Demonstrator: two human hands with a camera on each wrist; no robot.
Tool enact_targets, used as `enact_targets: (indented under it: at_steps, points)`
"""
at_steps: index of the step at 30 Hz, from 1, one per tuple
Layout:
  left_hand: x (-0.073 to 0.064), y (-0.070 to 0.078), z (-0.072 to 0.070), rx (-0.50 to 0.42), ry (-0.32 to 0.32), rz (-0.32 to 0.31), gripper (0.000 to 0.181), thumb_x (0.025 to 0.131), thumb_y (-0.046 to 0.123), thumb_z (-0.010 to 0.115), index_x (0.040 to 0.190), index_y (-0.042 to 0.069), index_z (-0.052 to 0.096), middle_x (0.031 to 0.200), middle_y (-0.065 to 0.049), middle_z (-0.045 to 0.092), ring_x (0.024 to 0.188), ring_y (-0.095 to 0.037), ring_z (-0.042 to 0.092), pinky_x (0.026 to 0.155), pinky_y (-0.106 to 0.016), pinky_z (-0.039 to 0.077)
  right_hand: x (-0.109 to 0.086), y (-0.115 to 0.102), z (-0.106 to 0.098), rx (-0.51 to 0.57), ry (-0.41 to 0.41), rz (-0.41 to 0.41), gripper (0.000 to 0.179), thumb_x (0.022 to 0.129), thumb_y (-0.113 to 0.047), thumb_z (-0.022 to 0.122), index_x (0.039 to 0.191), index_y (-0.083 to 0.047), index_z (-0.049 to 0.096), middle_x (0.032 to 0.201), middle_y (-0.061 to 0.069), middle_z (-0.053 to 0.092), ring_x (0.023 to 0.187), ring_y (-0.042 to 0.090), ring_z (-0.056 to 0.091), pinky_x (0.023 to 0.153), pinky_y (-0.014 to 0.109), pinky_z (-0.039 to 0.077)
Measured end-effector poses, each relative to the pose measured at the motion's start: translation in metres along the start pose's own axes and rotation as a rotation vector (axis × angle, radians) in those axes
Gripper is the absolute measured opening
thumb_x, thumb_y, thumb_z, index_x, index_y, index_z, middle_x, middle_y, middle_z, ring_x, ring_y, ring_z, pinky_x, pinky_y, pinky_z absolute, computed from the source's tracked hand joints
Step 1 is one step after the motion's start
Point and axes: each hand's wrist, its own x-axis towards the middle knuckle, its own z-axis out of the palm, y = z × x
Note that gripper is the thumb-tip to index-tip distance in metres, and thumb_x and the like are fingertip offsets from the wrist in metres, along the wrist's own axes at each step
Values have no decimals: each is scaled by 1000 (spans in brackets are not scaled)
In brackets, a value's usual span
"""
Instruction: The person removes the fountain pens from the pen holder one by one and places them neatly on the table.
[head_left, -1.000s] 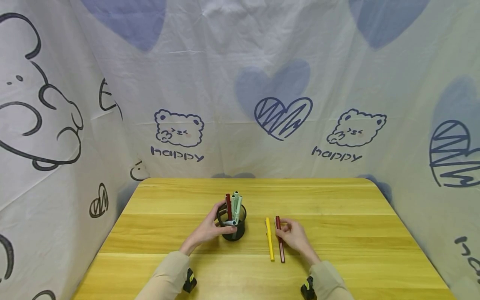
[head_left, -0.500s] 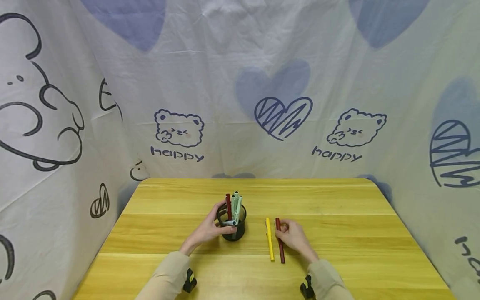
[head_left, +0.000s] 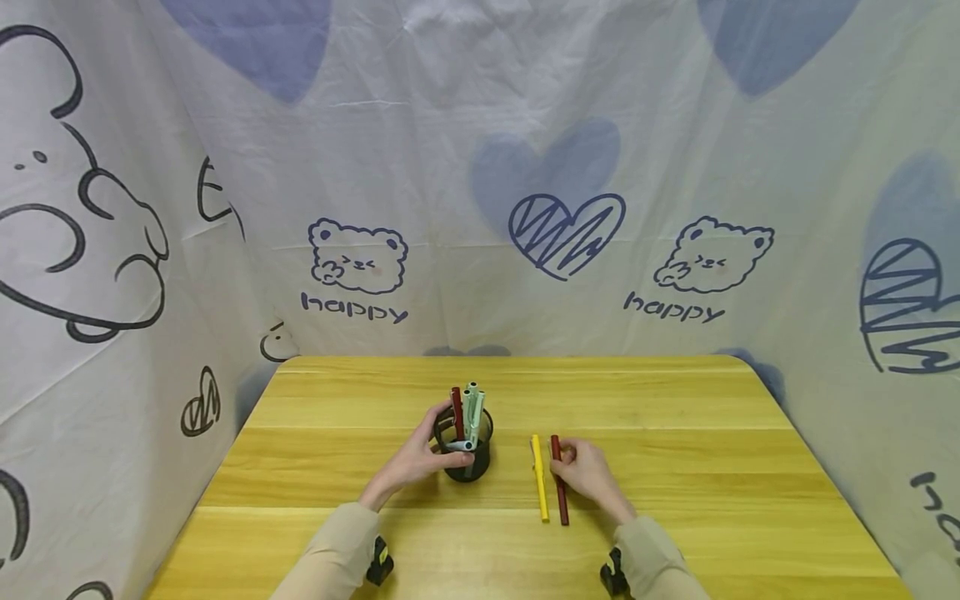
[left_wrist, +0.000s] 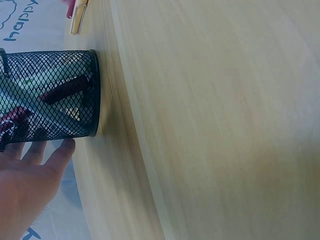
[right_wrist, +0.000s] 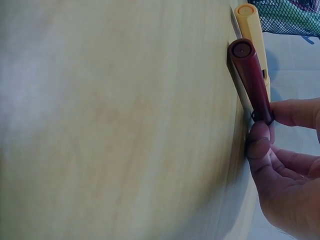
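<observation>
Big yellow wooden table (head_left: 675, 467), small careful pinch.
My left hand (head_left: 415, 458) curls around the round black mesh cup (head_left: 477, 469); I should hold it steady. My right hand (head_left: 588, 471) pinches the long dark-red pen (head_left: 562, 502) between thumb and finger; I should not bump the slim yellow pen (head_left: 541, 489) just beside it.

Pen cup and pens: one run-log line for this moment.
left hand: holds mesh cup; right hand: pinches red pen; yellow pen: on table, beside red pen
</observation>
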Motion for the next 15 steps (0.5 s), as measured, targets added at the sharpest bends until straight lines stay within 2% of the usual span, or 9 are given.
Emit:
enact_targets:
  at_steps: [15]
  points:
    - [-1, 2, 0, 15, 1, -5, 97, 85, 22, 82, 160, 17, 22, 165, -17, 26, 151, -40, 28, 118, -59, 36, 0, -2, -1, -25, -2, 12, 41, 89, -7, 72, 123, 13, 63, 81, 8, 63, 68, 14, 52, 58, 23, 43]
